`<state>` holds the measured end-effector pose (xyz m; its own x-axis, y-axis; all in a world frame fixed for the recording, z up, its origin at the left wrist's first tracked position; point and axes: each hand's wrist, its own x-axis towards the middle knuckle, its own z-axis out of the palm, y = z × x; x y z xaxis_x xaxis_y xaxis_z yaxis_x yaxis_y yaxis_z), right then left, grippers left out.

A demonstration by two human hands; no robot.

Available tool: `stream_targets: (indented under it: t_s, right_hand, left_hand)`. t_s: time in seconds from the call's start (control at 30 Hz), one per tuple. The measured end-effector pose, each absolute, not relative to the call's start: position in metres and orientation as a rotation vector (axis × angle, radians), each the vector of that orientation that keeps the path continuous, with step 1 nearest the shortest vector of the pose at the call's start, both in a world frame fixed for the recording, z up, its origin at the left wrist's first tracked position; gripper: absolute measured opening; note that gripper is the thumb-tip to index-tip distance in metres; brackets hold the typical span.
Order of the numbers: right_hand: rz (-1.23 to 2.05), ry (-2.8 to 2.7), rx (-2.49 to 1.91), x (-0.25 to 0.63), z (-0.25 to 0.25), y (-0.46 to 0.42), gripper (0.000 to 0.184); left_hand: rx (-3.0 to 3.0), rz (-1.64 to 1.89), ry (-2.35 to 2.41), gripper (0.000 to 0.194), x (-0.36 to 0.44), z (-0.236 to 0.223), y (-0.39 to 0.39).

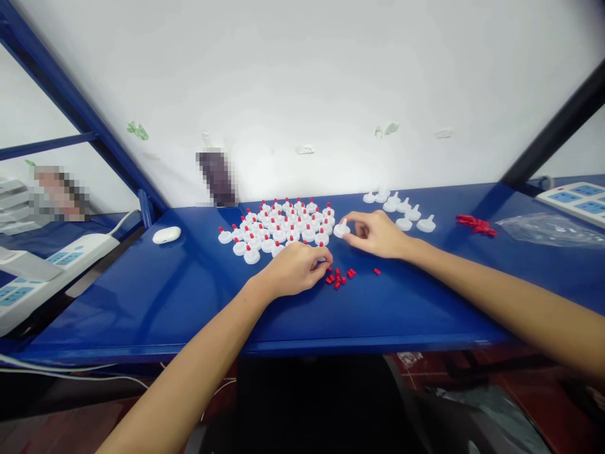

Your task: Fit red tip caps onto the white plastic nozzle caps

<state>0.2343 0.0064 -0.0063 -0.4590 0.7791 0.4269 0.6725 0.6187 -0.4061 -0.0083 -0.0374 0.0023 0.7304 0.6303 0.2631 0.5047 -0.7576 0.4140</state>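
My right hand [378, 233] pinches a white nozzle cap [341, 229] by its edge, between thumb and fingertips; its narrow tip has no red cap visible on it. To the left and nearer the front edge, my left hand [297, 268] is closed, thumb against forefinger. Small red caps [337, 277] lie loose at its fingertips, one right beside them; whether something is in the pinch I cannot make out. Behind and left of that hand stand several white nozzle caps with red tips [278, 233], upright and close together. Several plain white nozzle caps [405, 207] stand beyond my right hand.
The blue table [189, 296] meets a white wall. A white earphone case [167, 235] lies at left. More red pieces [476, 225] and a clear plastic bag [548, 230] lie at right. White power strips [61, 271] are at left, another [576, 198] far right.
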Motion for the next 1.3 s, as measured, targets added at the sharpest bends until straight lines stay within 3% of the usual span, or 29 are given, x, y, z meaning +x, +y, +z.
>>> stream_targets:
  t_s: [0.4, 0.7, 0.83, 1.3]
  right_hand:
    - [0.199, -2.323, -0.958, 0.232, -0.009, 0.005, 0.026]
    - [0.2, -2.311, -0.818, 0.225, -0.007, -0.002, 0.024]
    - [0.12, -2.324, -0.735, 0.219, -0.004, -0.01, 0.021]
    - [0.108, -2.424, -0.69, 0.215, -0.001, -0.017, 0.01]
  left_hand:
    - [2.771, 0.479, 0.916, 0.011, -0.006, -0.004, -0.037]
    - [3.097, 1.173, 0.904, 0.014, -0.002, -0.002, -0.041]
    - [2.975, 1.32, 0.87, 0.008, 0.001, -0.003, -0.04]
    - [2.74, 1.045, 0.931, 0.01, 0.001, -0.001, -0.044]
